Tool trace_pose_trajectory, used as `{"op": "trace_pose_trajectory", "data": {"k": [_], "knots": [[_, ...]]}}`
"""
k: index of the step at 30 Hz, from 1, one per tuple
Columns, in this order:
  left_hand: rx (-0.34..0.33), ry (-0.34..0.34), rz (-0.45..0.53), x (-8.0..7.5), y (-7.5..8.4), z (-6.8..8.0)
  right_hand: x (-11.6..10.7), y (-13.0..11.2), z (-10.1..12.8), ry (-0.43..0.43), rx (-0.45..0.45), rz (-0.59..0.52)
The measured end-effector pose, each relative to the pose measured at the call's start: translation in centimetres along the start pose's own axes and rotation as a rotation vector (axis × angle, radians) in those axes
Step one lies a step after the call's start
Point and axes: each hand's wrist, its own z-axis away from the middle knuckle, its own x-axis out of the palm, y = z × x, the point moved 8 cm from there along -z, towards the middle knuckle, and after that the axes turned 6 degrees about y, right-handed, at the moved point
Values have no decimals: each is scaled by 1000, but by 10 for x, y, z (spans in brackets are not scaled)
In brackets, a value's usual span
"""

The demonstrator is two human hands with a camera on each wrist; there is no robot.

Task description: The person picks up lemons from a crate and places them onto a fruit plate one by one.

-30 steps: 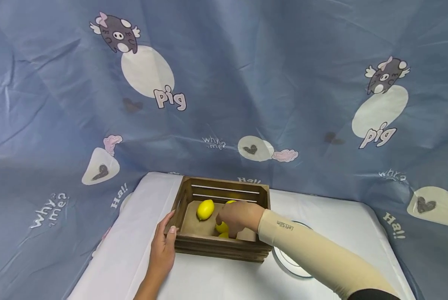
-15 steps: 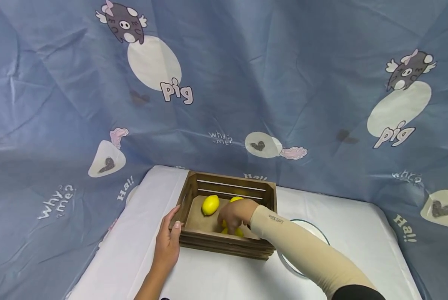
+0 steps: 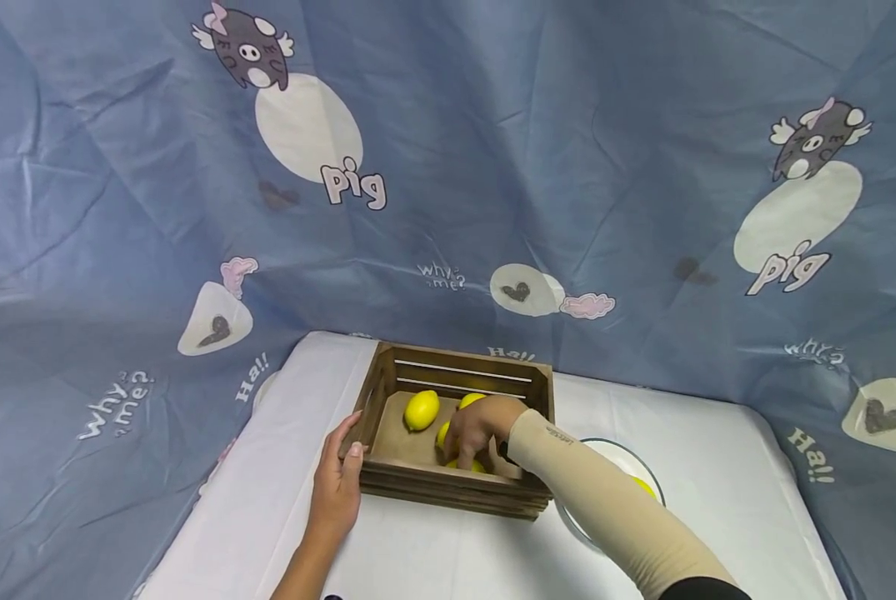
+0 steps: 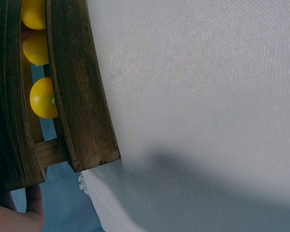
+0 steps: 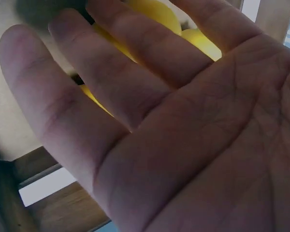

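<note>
Reaching into the wooden crate [image 3: 455, 417] near the tabletop's [image 3: 432, 558] far edge, the right hand [image 3: 478, 425] is spread over a cluster of lemons [image 3: 443, 433], fingers [image 5: 135, 72] apart and straight, nothing clamped. The lemons are judged firm, light and smooth-skinned; a grasp round the middle is advised. A separate lemon [image 3: 421, 410] lies toward the crate's left side. The left hand [image 3: 337, 492] is curled on the crate's near-left corner. A bowl [image 3: 643, 475] beside the crate is largely hidden by the sleeve [image 3: 598, 500].

Head view looks down; wrist views sit close against the crate [image 3: 455, 492].
</note>
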Motion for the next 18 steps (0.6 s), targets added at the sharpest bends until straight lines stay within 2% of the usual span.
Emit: {"op": "trace_pose_trajectory", "data": {"k": [5, 12, 18], "knots": [[12, 8, 14, -1, 0, -1, 4, 5, -5, 29, -15, -70], [34, 28, 13, 1, 0, -2, 15, -1, -12, 81, -102, 147], [10, 15, 4, 3, 2, -1, 14, -2, -13, 188, -51, 183]]}}
